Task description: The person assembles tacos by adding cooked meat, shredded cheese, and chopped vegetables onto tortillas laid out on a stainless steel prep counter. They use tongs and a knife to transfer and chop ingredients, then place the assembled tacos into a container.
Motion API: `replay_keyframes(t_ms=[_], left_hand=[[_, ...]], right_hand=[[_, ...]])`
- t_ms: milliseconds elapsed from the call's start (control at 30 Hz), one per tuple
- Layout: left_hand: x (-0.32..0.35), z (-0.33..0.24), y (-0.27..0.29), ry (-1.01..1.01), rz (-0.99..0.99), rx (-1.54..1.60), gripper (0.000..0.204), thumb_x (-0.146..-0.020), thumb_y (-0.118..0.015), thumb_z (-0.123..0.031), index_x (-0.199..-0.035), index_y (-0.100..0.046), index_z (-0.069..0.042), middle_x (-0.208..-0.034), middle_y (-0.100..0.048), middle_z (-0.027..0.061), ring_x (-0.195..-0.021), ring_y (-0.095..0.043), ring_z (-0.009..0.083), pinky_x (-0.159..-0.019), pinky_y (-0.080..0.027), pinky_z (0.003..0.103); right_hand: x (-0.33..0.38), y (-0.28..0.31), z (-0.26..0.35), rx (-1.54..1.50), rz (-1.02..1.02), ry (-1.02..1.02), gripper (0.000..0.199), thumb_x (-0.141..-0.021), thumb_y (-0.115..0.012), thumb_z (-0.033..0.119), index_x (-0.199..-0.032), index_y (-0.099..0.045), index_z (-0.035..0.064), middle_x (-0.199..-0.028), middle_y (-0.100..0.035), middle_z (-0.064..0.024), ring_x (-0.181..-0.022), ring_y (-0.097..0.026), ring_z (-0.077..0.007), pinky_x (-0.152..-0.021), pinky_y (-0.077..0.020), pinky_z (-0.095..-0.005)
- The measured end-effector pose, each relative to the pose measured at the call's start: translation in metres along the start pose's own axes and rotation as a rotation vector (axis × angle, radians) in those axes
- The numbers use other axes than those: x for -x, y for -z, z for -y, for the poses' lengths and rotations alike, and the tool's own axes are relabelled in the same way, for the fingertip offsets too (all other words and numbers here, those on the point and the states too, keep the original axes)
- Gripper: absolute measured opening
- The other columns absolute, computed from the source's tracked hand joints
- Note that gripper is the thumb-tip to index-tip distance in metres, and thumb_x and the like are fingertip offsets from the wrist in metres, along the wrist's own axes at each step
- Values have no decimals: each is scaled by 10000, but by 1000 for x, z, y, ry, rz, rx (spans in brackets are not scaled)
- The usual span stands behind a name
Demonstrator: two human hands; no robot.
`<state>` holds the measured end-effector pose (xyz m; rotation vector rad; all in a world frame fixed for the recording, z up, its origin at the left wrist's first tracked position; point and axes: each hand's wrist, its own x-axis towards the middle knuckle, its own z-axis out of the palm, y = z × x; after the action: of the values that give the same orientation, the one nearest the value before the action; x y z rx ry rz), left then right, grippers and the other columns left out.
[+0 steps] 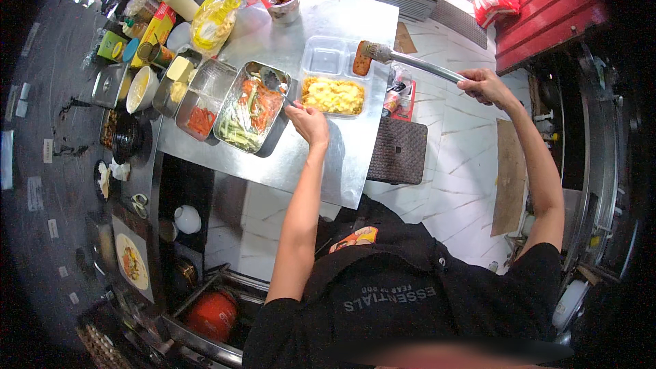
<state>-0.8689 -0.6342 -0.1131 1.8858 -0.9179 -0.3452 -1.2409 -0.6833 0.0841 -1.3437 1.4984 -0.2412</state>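
Observation:
My right hand [484, 87] grips long metal tongs [427, 66] that reach leftward over the table. Their tips meet a browned rectangular slab of food [362, 59] in the upper right compartment of a clear plastic meal tray [305, 61]. Yellow scrambled egg [333, 96] covers the food in the tray's large near compartment. Between this tray and a metal pan [263, 150] is my left hand [309, 123], its fingers curled at the handle of a large spoon [273, 80]. The spoon's bowl rests among shredded orange and green vegetables [249, 113] in the pan.
A clear tub of orange shreds [201, 121] and a container with yellow blocks [179, 72] stand left of the pan. Farther back are a yellow bag [217, 20] and a tub of brown food [283, 1]. A dark woven stool [400, 150] sits beyond the table's right edge.

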Motion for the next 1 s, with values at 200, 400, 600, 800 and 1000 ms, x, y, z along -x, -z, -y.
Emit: replay_keyframes(t_ms=[200,400,600,800,1000], left_hand=[[28,23,32,72,138,96,201,-792,-545,37,-940,-411,60,-1010,-508,228,-918,-546,382,-826,-417,453],[46,5,56,169,203,165,242,-813,-576,21,-991,-417,63,-1049,-512,212,-951,-547,342,-840,-425,409],[44,2,74,-166,94,-170,303,-824,-589,15,-1085,-436,38,-992,-529,162,-907,-549,297,-789,-442,415],[8,-22,68,-300,167,-211,271,-804,-645,-42,-1037,-507,-32,-909,-605,109,-936,-557,319,-758,-454,437],[-20,-18,34,-305,174,-328,279,-781,-713,-140,-905,-478,-55,-857,-627,85,-857,-601,305,-702,-491,432]], right_hand=[[4,2,16,180,85,-64,288,-848,-648,221,-1083,-648,55,-591,-433,57,-421,-323,-34,-357,-217,-231],[15,3,25,225,99,-135,309,-838,-655,198,-1110,-655,52,-605,-454,40,-434,-352,-47,-365,-234,-244],[12,2,32,270,96,-150,305,-833,-659,202,-1094,-661,45,-613,-459,35,-436,-358,-52,-368,-245,-245],[19,0,42,309,85,-145,309,-833,-666,209,-1100,-663,55,-598,-434,41,-443,-346,-50,-375,-248,-241],[28,0,13,627,-136,384,307,-808,-685,178,-1087,-661,51,-669,-622,-61,-558,-578,-167,-529,-449,-331]])
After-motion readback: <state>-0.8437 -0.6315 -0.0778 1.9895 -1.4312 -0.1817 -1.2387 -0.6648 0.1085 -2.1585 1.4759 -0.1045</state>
